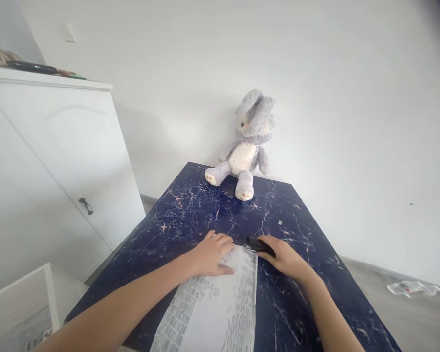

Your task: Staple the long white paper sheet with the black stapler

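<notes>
A long white paper (209, 313) with rows of grey dashes along both sides lies on the dark blue marbled table (190, 222). My left hand (214, 254) rests open on its far left part, fingers spread and pressing down. In my right hand (280, 254) is a black stapler (260, 245), gripped from the right side. The stapler's front end meets the far right corner of the paper; whether its jaws are closed on the sheet is too small to tell.
A grey plush rabbit (244, 156) sits at the table's far edge, against the white wall. A tiny pale scrap (280, 223) lies beyond my right hand. To the left stand a white cabinet (66, 146) and a white open box (49, 293). Clear plastic packaging (412, 288) lies on the floor, right.
</notes>
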Action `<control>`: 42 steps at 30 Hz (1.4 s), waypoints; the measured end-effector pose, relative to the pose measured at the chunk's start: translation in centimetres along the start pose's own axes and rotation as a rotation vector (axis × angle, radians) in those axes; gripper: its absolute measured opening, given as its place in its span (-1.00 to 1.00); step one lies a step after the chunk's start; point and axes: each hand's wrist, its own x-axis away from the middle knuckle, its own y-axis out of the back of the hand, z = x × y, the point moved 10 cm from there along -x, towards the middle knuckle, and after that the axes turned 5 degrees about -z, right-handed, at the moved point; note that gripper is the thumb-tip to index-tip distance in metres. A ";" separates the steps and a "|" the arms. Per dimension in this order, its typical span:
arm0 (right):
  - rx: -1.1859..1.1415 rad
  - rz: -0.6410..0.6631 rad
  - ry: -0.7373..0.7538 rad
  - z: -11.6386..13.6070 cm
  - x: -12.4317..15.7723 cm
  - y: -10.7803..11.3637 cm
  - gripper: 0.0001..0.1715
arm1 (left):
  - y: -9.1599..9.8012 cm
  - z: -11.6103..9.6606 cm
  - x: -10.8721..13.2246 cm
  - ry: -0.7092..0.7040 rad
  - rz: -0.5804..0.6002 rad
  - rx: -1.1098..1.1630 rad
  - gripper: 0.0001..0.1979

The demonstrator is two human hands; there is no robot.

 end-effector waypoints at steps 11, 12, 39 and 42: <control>-0.189 -0.640 -0.591 -6.9 1.6 3.6 -0.41 | 0.1 1.8 0.9 0.001 0.045 -0.020 -0.18; -0.292 -0.663 -0.627 -5.8 1.4 2.6 -0.41 | -0.2 1.8 0.7 0.034 0.012 -0.041 -0.18; 0.211 -0.427 -0.569 -1.8 6.6 -0.9 -0.83 | 2.1 6.5 0.0 0.204 -0.247 -0.035 -0.78; 0.301 -0.448 -0.671 -3.8 8.5 0.2 -0.82 | 2.1 6.6 -0.1 0.209 -0.247 -0.038 -0.80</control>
